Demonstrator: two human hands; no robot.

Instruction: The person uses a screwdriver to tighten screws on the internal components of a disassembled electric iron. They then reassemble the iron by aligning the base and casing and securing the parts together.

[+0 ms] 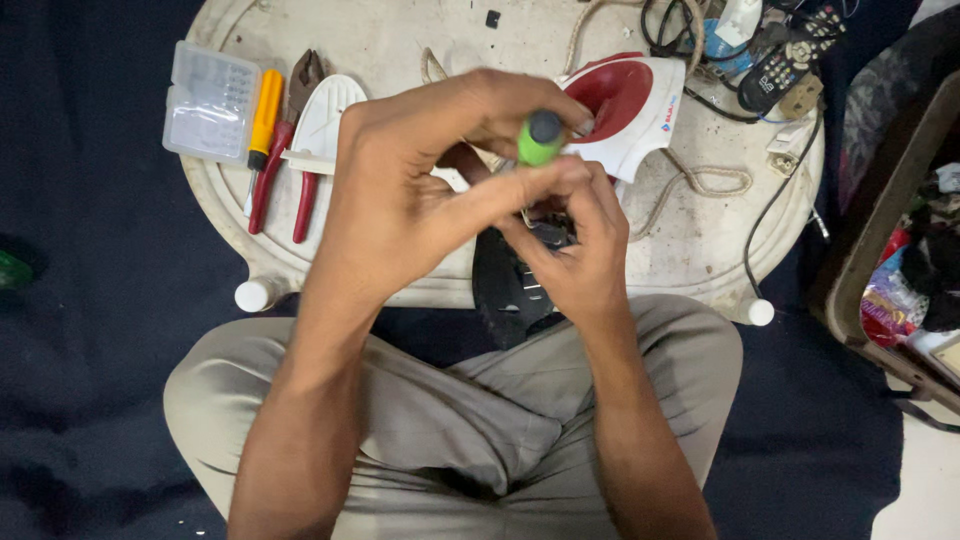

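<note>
- Over the lap, at the near edge of the round white bench (700,250), both hands work close together.
- Left hand (400,190) is up top, its grip clenched around a green-handled screwdriver (540,140); the dark cap of the handle points up at the camera, and the shaft is hidden below the fingers.
- Right hand (570,250) sits just beneath, its grip pinched on a small dark part right where the screwdriver comes down; I can't make out what that part is.
- Under the right hand lies the dark iron soleplate (500,290), tip toward the lap, overhanging the bench edge.
- Just beyond the hands, the red-and-white iron housing (630,105) rests on the bench, with its braided cord (700,180) looping beside it.
- Off to the left: a white iron cover (325,120), red-handled pliers (285,160), a yellow-handled screwdriver (265,115) and a clear plastic bit box (210,100), all side by side.
- Far right corner holds a black remote control (790,55) amid tangled black cables (780,200).
</note>
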